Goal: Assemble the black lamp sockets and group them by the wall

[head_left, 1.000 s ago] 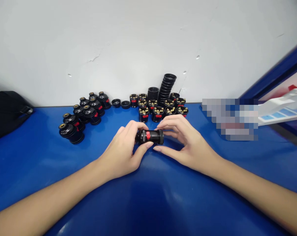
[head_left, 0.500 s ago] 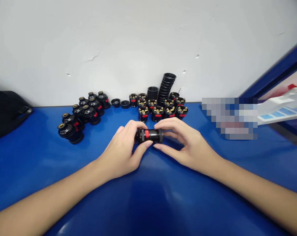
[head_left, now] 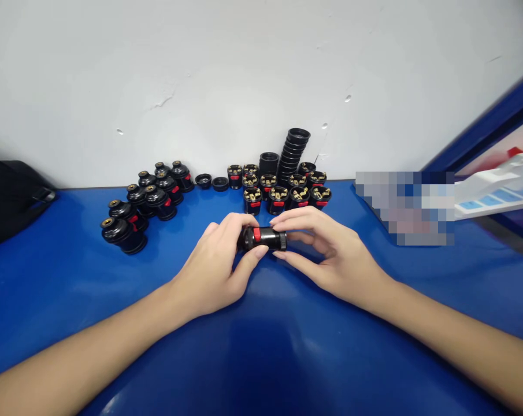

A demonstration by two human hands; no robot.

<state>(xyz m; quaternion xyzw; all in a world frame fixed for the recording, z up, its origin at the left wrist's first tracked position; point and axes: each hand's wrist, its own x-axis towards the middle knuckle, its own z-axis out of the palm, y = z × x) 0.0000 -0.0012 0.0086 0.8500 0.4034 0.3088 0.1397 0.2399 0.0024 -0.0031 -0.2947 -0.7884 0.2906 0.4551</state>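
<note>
1. The socket [head_left: 267, 238] is at the centre of the frame, between the two hands, over the worktop [head_left: 261, 346]; whether it rests there or is lifted, I cannot tell.
2. Its long axis runs left to right, almost level. The ribbed ring [head_left: 282, 241] points right; the other end points left, mostly hidden. The red tab [head_left: 256, 234] faces the camera.
3. The left hand [head_left: 215, 254] has its fingers clamped on the socket's left part, thumb on the near side, probably to steady it and leave the ring uncovered.
4. The right hand [head_left: 333, 248] curves about the ring, fingers apart on its far and near sides; whether they press on it, I cannot tell.
5. At centre left, the domed sockets [head_left: 159, 199] stand in a cluster, brass tops up, apparently kept separate from the other parts.
6. Above centre, the open sockets [head_left: 278, 202] stand with brass contacts upward, probably for easy viewing and reach. Behind them rises a leaning stack [head_left: 292, 151] of black rings, seemingly nested to save room.
</note>
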